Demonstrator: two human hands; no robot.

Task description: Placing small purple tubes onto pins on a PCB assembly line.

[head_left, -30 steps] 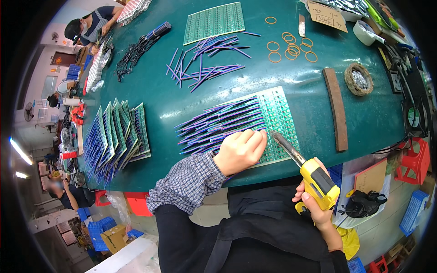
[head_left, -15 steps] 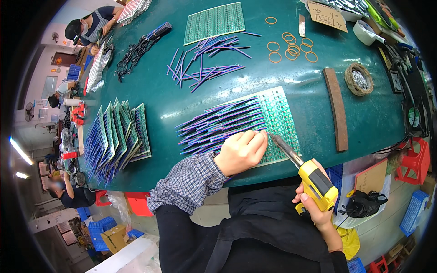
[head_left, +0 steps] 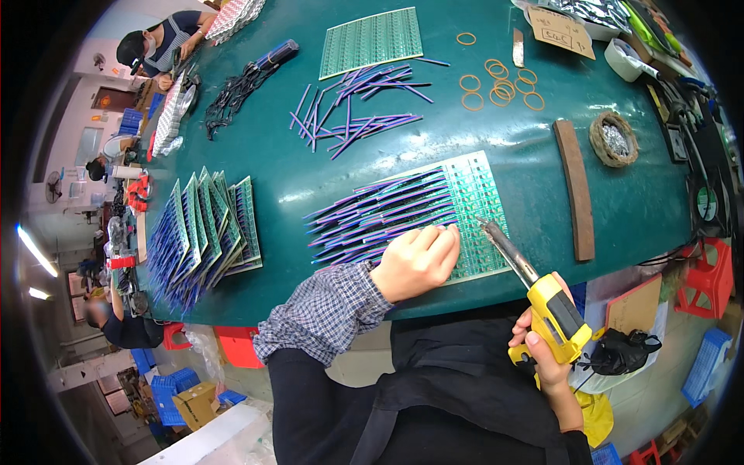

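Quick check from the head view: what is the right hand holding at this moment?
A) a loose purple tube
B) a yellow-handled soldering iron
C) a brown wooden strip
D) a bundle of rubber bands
B: the right hand grips the yellow-handled soldering iron, its tip over the green circuit panel, while the left hand rests on that panel.

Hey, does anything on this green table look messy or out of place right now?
Mostly orderly. The loose purple strips above the green panel lie scattered and crossed, unlike the neat rows on the panel under the left hand. The right hand holds a yellow soldering gun.
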